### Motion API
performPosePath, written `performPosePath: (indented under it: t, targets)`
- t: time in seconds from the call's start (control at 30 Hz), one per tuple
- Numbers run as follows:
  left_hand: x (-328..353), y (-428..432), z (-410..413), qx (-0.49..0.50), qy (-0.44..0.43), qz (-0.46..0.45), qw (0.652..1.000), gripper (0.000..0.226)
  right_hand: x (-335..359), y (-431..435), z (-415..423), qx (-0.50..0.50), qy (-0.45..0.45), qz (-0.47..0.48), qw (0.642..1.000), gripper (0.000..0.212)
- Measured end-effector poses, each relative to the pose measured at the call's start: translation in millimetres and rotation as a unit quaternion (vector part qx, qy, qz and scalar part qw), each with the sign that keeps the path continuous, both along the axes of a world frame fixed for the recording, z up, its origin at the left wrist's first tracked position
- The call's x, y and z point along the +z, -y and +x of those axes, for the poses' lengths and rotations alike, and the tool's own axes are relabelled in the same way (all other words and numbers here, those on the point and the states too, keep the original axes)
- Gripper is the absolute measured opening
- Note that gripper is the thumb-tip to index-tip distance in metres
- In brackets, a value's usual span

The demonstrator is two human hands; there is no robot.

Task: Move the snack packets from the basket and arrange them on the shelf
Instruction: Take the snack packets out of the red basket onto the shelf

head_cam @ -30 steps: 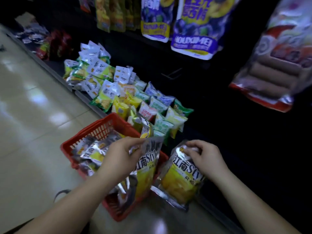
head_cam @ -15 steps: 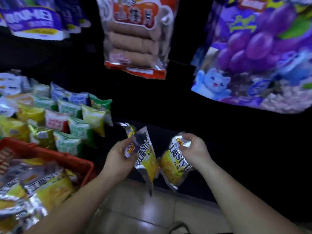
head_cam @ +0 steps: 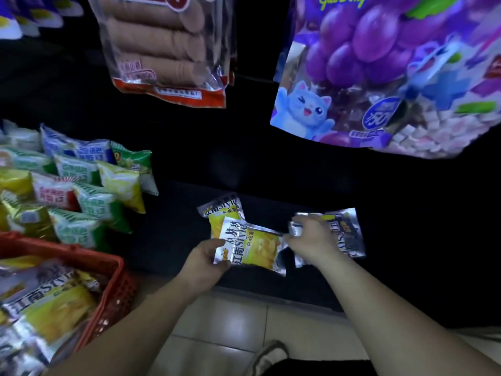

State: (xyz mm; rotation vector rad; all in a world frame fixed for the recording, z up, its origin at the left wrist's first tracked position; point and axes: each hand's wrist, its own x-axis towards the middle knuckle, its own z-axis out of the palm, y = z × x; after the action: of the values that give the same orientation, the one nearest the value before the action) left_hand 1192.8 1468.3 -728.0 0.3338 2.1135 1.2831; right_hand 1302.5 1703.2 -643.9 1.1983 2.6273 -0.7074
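Note:
My left hand (head_cam: 206, 257) grips the left end of a silver-and-yellow snack packet (head_cam: 254, 248) lying over the dark bottom shelf (head_cam: 271, 191). A second packet of the same kind (head_cam: 223, 213) lies on the shelf just behind it, partly covered. My right hand (head_cam: 311, 238) pinches the edge of a third silver packet (head_cam: 344, 234) that rests on the shelf to the right. The red basket (head_cam: 116, 289) stands at the lower left on the floor, holding several more of these packets (head_cam: 51, 308).
Rows of small green, blue, yellow and red snack bags (head_cam: 89, 185) fill the shelf to the left. A sausage bag (head_cam: 165, 50) and a large purple grape-candy bag (head_cam: 379, 77) hang above. Pale floor tiles (head_cam: 225, 329) lie in front of the shelf.
Both hands have moved forward and down from the basket to the shelf. One packet now lies on the shelf, and the packets in my hands have been lowered flat onto it.

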Motion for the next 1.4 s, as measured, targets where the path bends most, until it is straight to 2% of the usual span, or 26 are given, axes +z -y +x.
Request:
performPosePath:
  t: [0.1, 0.23, 0.33, 0.43, 0.57, 0.67, 0.73, 0.83, 1.0, 1.13, 1.27, 1.3, 1.4]
  targets:
    - [14, 23, 7, 0.005, 0.014, -0.003, 1.000, 0.046, 11, 30, -16, 0.073, -0.031, -0.096, 0.992, 0.058]
    - [37, 77, 8, 0.031, 0.022, 0.005, 0.999, 0.055, 32, 84, -44, 0.165, -0.040, -0.141, 0.975, 0.055]
    - [43, 131, 2, 0.062, -0.004, 0.000, 0.998, 0.054, 49, 132, -67, 0.220, -0.026, -0.154, 0.963, 0.053]
    - [44, 183, 1, 0.107, -0.026, -0.009, 0.994, 0.066, 63, 185, -88, 0.257, -0.032, -0.153, 0.954, 0.049]
    - [55, 262, 13, 0.179, -0.031, -0.011, 0.983, 0.049, 62, 292, -116, 0.336, -0.044, -0.138, 0.931, 0.040]
    - [44, 306, 18, 0.203, -0.041, -0.072, 0.976, 0.045, 58, 352, -141, 0.420, 0.006, -0.111, 0.901, 0.044]
    - [38, 328, 18, 0.214, -0.030, -0.118, 0.969, 0.055, 55, 383, -161, 0.440, -0.004, -0.121, 0.890, 0.046]
    - [25, 345, 10, 0.232, -0.026, -0.141, 0.962, 0.060, 30, 413, -185, 0.463, -0.019, -0.136, 0.875, 0.050]
    - [7, 359, -27, 0.286, -0.014, -0.138, 0.948, 0.063, -26, 437, -229, 0.524, 0.020, -0.119, 0.843, 0.060]
    - [-10, 385, -86, 0.399, -0.009, -0.160, 0.903, 0.061, -67, 458, -270, 0.584, 0.006, -0.058, 0.809, 0.071]
    - [-44, 413, -115, 0.489, 0.072, -0.160, 0.854, 0.084, -100, 462, -295, 0.637, -0.032, -0.011, 0.770, 0.075]
    - [-54, 416, -118, 0.489, 0.081, -0.165, 0.853, 0.089, -105, 462, -302, 0.643, -0.023, -0.011, 0.765, 0.078]
    - [-70, 416, -125, 0.479, 0.051, -0.156, 0.862, 0.097, -118, 469, -320, 0.601, 0.009, -0.070, 0.796, 0.080]
